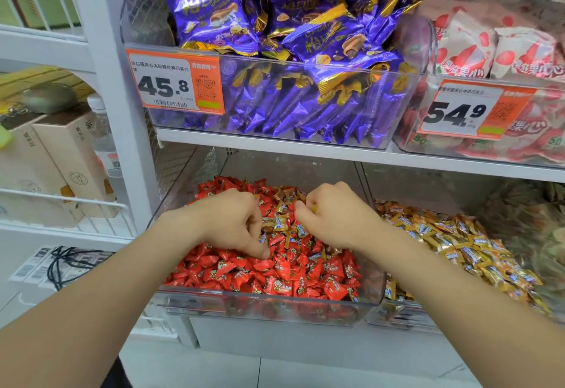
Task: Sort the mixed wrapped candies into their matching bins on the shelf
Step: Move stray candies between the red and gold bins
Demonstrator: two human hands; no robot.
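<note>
A clear bin [260, 308] on the lower shelf holds a heap of red wrapped candies [284, 268]. Several gold wrapped candies [280, 223] lie mixed in at the heap's far middle. Both my hands are down in this bin over that gold patch. My left hand [235, 219] has its fingers curled round a gold-and-blue candy, with the thumb resting on the red heap. My right hand [330, 216] is curled too, and gold wrappers show between its fingers. The bin to the right [397, 322] is filled with matching gold candies [458, 247].
On the shelf above stands a bin of purple chocolate packs [305, 60] with an orange price tag, and next to it a bin of white-and-red packs [495, 48]. Left of the shelf post [122, 112] are boxes behind a wire rail. The floor shows below.
</note>
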